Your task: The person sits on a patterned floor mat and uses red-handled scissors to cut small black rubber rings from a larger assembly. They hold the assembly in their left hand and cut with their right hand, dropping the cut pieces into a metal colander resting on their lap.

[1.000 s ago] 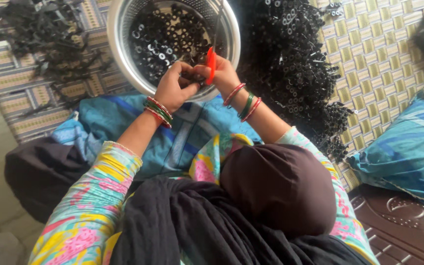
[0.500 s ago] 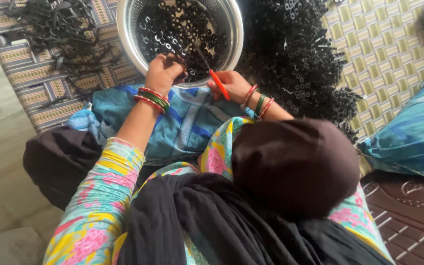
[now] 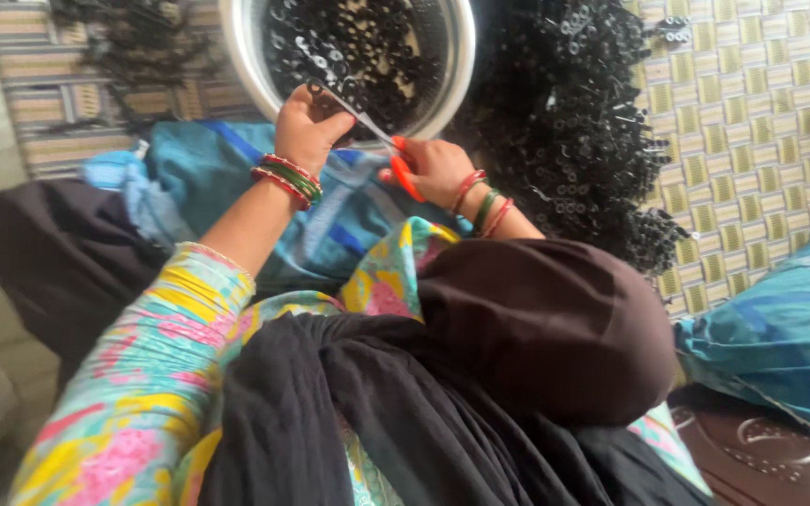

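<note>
My right hand (image 3: 435, 167) grips orange-handled scissors (image 3: 377, 131) whose blades point up-left over the near rim of a steel bowl (image 3: 464, 66). Several small black rings lie in the bowl. My left hand (image 3: 307, 122), with red and green bangles at the wrist, pinches a small black part (image 3: 316, 89) right at the blade tips. Both hands hover above a blue cloth (image 3: 330, 206) on my lap. My dark head covering and floral sleeve fill the lower part of the view.
A big heap of black moulded parts (image 3: 564, 122) lies right of the bowl on a woven mat (image 3: 752, 112). A smaller dark heap (image 3: 133, 37) sits at the far left. A blue cushion (image 3: 780, 337) is at the right.
Both hands have drawn back from inside the bowl to its near rim. The scissors have swung from upright to a slant pointing up-left.
</note>
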A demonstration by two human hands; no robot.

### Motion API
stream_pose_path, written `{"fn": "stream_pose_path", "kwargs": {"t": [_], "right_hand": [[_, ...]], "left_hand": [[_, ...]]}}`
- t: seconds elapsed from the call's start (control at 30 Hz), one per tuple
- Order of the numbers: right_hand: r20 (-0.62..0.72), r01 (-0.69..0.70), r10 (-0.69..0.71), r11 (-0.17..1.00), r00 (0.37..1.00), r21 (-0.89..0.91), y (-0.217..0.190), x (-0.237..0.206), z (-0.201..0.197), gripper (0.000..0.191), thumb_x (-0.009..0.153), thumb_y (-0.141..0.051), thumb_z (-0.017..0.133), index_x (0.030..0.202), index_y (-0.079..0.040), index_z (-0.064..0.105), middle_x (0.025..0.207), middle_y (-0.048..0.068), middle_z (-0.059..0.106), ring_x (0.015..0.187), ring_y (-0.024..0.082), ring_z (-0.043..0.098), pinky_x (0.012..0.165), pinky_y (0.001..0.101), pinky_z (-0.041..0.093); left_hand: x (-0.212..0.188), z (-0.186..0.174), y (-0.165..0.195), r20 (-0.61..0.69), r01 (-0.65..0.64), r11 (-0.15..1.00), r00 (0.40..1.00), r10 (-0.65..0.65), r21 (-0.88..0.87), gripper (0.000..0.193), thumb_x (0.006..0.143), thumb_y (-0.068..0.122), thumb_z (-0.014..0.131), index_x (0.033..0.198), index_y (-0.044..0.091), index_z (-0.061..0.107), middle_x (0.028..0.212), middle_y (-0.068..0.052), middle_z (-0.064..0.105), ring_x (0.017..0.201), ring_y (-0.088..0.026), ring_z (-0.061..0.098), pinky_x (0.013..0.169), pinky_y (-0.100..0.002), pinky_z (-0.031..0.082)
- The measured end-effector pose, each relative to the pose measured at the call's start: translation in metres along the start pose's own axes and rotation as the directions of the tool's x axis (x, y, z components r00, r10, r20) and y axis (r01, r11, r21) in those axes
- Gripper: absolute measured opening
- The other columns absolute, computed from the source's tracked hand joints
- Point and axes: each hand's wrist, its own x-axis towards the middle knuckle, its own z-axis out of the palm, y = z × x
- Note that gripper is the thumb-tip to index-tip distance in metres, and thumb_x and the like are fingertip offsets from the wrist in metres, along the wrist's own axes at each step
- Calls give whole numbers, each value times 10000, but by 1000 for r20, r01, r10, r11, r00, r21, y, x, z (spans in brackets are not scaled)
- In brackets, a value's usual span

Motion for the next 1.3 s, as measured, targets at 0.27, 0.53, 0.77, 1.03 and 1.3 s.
{"fn": "stream_pose_path", "kwargs": {"t": [0.27, 0.53, 0.77, 1.03, 1.3], "right_hand": [[65, -121, 119, 992, 991, 28, 19, -26, -26, 482, 935, -603, 579, 866, -148, 725, 681, 51, 696, 653, 265, 696, 616, 423, 514], [187, -106, 98, 994, 977, 36, 21, -28, -38, 588, 915, -621, 689, 826, -41, 711, 670, 124, 636, 621, 272, 621, 606, 424, 463], [2, -120, 120, 991, 993, 51, 16, -22, -16, 505, 877, -577, 718, 869, -73, 691, 647, 93, 645, 612, 252, 644, 585, 420, 475], [78, -270, 264, 959, 961, 79, 34, 2, 4, 506, 864, -559, 738, 806, -58, 691, 636, 97, 631, 604, 273, 650, 581, 427, 468], [-18, -199, 199, 979, 980, -34, 62, 10, 27, 524, 884, -570, 762, 889, -50, 688, 658, 102, 642, 638, 303, 652, 586, 432, 463]], "left_hand": [[0, 42, -14, 87, 6, 998, 996, -12, 65, 274, 859, -37, 747, 1112, 56, 701, 1054, -26, 743, 946, -136, 720, 863, -293, 614], [-7, 45, -17, 50, -29, 1000, 998, 29, 7, 326, 828, -25, 774, 1134, 54, 693, 1063, -33, 738, 956, -155, 720, 851, -317, 627], [-1, 28, -21, 111, 50, 971, 991, -77, 233, 344, 795, 38, 733, 1125, 77, 645, 1001, -8, 714, 895, -140, 721, 760, -341, 637], [34, -4, -24, 296, 47, 983, 950, -99, 178, 378, 816, 40, 743, 1185, 59, 663, 1048, 1, 730, 925, -98, 694, 851, -287, 600], [37, -28, -46, 370, -9, 910, 915, -159, 414, 279, 837, 56, 724, 1107, 45, 655, 954, 6, 689, 859, -88, 649, 782, -266, 552]]}}
